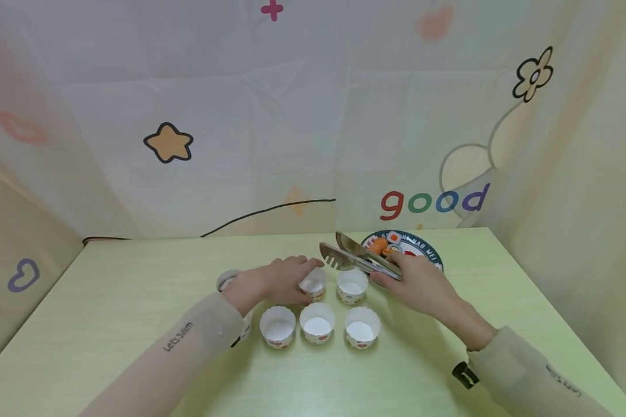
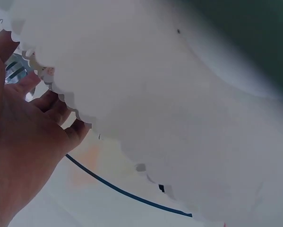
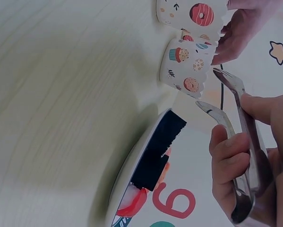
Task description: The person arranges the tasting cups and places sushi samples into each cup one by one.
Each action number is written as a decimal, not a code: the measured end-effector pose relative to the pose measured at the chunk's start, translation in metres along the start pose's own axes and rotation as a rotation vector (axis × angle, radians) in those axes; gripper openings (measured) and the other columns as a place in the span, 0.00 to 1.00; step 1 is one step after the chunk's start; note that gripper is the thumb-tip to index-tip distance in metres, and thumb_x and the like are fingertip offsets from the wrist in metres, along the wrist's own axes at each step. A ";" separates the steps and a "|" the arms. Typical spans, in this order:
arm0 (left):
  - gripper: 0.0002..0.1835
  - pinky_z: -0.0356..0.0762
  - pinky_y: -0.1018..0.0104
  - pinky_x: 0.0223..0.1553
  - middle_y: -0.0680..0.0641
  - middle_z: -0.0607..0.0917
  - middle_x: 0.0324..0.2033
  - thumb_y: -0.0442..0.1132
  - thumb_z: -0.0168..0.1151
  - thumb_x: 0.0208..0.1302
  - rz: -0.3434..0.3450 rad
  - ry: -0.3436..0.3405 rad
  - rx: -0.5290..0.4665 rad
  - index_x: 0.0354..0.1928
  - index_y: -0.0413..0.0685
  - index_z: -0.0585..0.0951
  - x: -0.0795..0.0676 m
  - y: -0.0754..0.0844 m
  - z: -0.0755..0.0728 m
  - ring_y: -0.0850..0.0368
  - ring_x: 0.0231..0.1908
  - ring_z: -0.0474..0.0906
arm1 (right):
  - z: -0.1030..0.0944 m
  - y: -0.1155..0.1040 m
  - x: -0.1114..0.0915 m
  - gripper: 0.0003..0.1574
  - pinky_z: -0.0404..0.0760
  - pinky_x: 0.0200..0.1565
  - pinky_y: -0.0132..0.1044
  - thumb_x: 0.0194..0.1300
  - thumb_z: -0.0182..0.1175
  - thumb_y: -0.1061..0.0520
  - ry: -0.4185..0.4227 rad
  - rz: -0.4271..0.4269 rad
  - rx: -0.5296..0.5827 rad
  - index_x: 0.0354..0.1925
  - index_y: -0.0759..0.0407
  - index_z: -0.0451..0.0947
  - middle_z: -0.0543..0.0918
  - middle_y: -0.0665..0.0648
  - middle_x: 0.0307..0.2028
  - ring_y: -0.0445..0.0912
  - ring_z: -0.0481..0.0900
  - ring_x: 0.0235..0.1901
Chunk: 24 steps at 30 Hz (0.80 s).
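Observation:
My left hand (image 1: 284,279) spans a white paper baking cup (image 1: 315,285) in the back row, thumb at its near side and fingers at its far side. In the right wrist view, those fingers meet the scalloped rim of a cup printed with cupcakes and donuts (image 3: 186,66). My right hand (image 1: 422,284) grips metal tongs (image 1: 362,258) by the arms. The tong tips stand apart with nothing between them, above the back cups. Another cup (image 1: 352,286) sits just below the tongs. A pale scalloped rim (image 2: 146,94) fills much of the left wrist view.
Paper cups (image 1: 277,327) stand in a front row nearer me; the left sleeve partly covers one. A dark-rimmed plate (image 1: 428,252) with small sushi-like pieces (image 1: 379,246) lies behind my right hand. A printed curtain (image 1: 292,145) hangs behind the table (image 1: 135,289).

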State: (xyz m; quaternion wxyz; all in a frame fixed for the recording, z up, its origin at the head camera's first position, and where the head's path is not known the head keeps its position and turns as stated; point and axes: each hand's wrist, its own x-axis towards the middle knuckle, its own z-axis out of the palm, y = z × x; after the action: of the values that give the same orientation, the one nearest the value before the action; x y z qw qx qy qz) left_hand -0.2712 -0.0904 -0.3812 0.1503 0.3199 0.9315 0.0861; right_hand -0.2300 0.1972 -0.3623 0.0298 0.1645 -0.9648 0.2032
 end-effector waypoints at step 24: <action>0.35 0.73 0.49 0.60 0.46 0.75 0.64 0.53 0.67 0.71 -0.008 -0.028 -0.043 0.74 0.56 0.65 0.002 -0.002 -0.001 0.49 0.59 0.76 | -0.007 0.008 -0.002 0.26 0.75 0.29 0.41 0.71 0.65 0.43 0.021 0.019 0.020 0.51 0.63 0.80 0.85 0.55 0.37 0.48 0.77 0.31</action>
State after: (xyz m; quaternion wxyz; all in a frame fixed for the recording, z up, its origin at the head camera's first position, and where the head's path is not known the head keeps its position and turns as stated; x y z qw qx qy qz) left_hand -0.2741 -0.0905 -0.3810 0.1706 0.3140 0.9285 0.1009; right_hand -0.2309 0.2075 -0.3597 0.0362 0.1533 -0.9639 0.2149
